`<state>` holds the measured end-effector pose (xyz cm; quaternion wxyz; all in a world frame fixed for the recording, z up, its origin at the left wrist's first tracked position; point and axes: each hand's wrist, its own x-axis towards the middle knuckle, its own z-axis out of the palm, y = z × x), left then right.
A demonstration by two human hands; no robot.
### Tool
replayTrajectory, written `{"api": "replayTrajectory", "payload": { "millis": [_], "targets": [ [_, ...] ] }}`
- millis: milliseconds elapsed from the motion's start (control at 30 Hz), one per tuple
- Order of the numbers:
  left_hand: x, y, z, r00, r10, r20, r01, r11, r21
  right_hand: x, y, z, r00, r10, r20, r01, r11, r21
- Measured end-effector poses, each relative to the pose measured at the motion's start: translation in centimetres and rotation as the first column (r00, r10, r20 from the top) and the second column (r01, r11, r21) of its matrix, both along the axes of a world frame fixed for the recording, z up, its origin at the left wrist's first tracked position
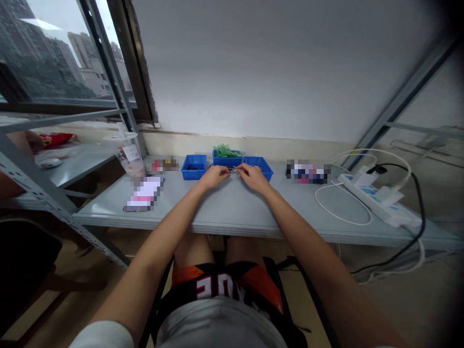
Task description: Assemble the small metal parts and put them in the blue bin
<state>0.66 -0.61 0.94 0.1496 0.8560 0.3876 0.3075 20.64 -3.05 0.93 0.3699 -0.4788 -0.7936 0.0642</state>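
Note:
Both my hands rest on the grey table (224,208) near its far edge. My left hand (213,176) and my right hand (253,177) meet over a small pile of metal parts (234,169), fingertips pinching at it. Just behind the hands stand three blue bins: the left bin (193,166) holds a few dark bits, the middle bin (226,157) holds green pieces, and the right bin (259,166) sits partly behind my right hand. Exactly which piece each hand grips is too small to tell.
A plastic cup (128,154) and a phone (143,194) lie at the left. A white power strip (377,197) with white and black cables sits at the right. Metal shelf struts frame both sides; a second table (68,164) stands to the left under the window.

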Motion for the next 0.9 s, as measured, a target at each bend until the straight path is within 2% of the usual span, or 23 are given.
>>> {"api": "replayTrajectory", "payload": {
  "millis": [467, 600, 800, 900],
  "targets": [
    [0.01, 0.29, -0.01, 0.999, 0.010, 0.041, -0.011, 0.999, 0.031, 0.41, 0.61, -0.40, 1.000, -0.028, 0.010, 0.028, 0.998, 0.058],
    [0.04, 0.21, 0.18, 0.996, 0.014, 0.091, -0.020, 0.998, 0.065, 0.48, 0.71, -0.55, 0.998, -0.030, 0.060, 0.029, 0.999, 0.014],
    [0.18, 0.05, 0.34, 0.993, -0.038, 0.110, 0.027, 0.995, 0.099, 0.14, 0.48, -0.72, 0.985, 0.065, 0.161, -0.044, 0.991, -0.129],
    [0.19, -0.01, 0.39, 0.993, -0.033, 0.110, 0.023, 0.996, 0.091, 0.16, 0.50, -0.73, 0.985, 0.060, 0.160, -0.039, 0.990, -0.134]
  ]
}}
